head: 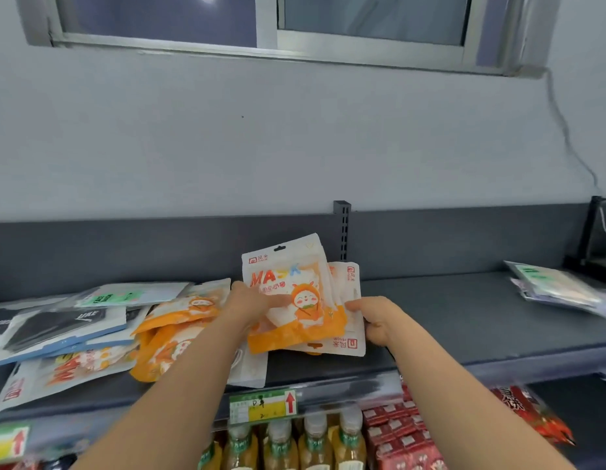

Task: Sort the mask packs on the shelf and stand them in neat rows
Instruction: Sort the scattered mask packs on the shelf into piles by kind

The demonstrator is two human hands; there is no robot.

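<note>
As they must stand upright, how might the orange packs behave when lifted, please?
Probably light and floppy: the orange packs are thin pouches, held fanned between left hand and right hand. Glossy film looks slippery; they may topple.

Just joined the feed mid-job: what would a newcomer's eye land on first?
The bunch of orange mask packs stands out, held upright mid-shelf between the left hand and right hand. To its left a jumbled pile of packs lies flat; a smaller stack sits far right on the shelf.
</note>
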